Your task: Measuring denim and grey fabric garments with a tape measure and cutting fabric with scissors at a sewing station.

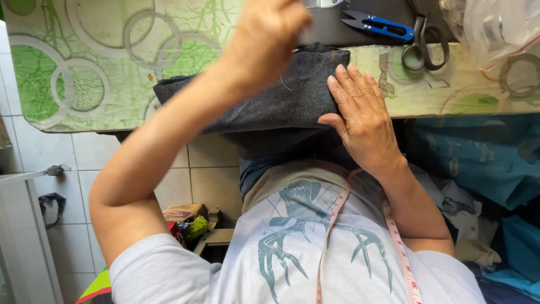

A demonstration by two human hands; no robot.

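Note:
A folded dark grey fabric (281,104) lies over the front edge of the table (112,67) and hangs down towards my lap. My right hand (363,115) lies flat on its right end, palm down, fingers stretched out and pressing it to the table. My left hand (264,39) is raised above the fabric's middle, blurred, with the fingers curled in. What it pinches is hidden. A short pale thread (284,84) shows on the fabric just below it. A pink measuring tape (332,225) hangs round my neck over my pale shirt.
Blue thread snips (378,23) and grey scissors (424,48) lie at the table's far right, beside a clear plastic bag (495,25). The table has a green circle-patterned cover. Blue cloth (478,163) is piled at my right. Tiled floor, a small box (184,213) and a white cabinet (25,225) are at left.

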